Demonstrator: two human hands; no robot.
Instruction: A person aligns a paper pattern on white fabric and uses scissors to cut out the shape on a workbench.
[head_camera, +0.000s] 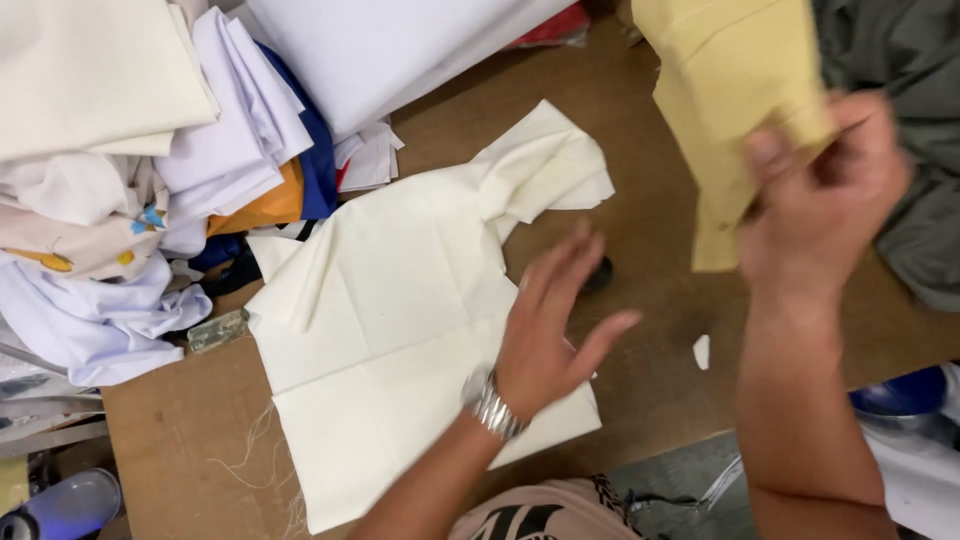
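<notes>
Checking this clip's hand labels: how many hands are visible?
2. The left hand hovers over the cream cloth on the table; the right hand holds up a yellow fabric piece.

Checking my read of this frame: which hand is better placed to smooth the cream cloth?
Left, probably. The left hand is open over the cream cloth; the right hand grips a yellow cloth.
</notes>
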